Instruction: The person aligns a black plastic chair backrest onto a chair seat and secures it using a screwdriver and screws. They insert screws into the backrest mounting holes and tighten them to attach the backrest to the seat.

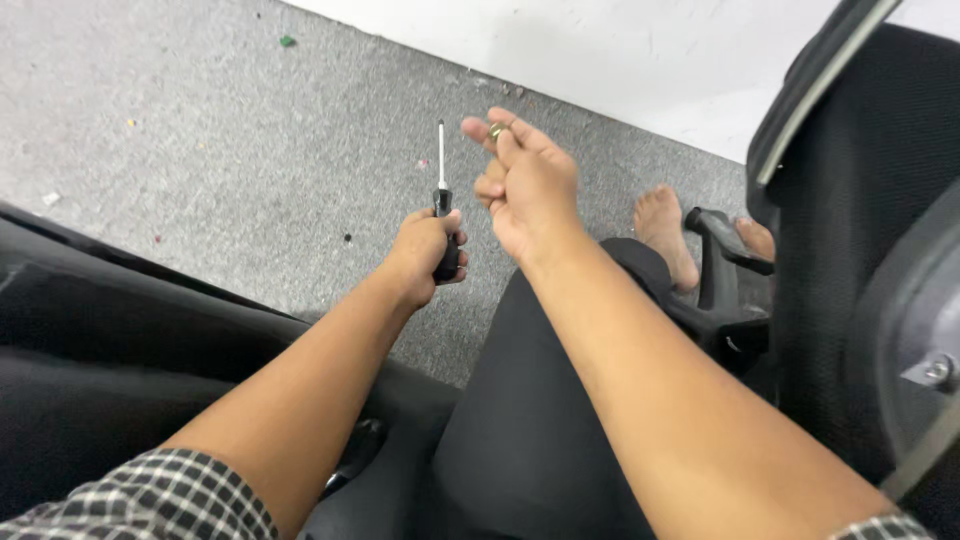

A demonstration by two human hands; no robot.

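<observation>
Above the grey carpet floor [200,150], both forearms extend forward from checked sleeves [150,500]. Left hand [425,255]: closed in a fist around the black handle of a screwdriver [442,200]; shaft points upward and away, tip clear of the floor. Right hand [525,185]: raised just beside the screwdriver shaft, not touching it; fingers curled, thumb and forefinger pinched on a small brass-coloured piece [497,131], kind of part too small to tell. A black-trousered leg [530,400] lies under the right forearm, bare foot [665,235] resting on the carpet near a black chair base [725,290]. Mesh chair back [860,250] at right edge, a metal bolt [938,370] visible on its frame. White wall [600,50] borders the carpet. Small bits of debris scattered on the floor.
</observation>
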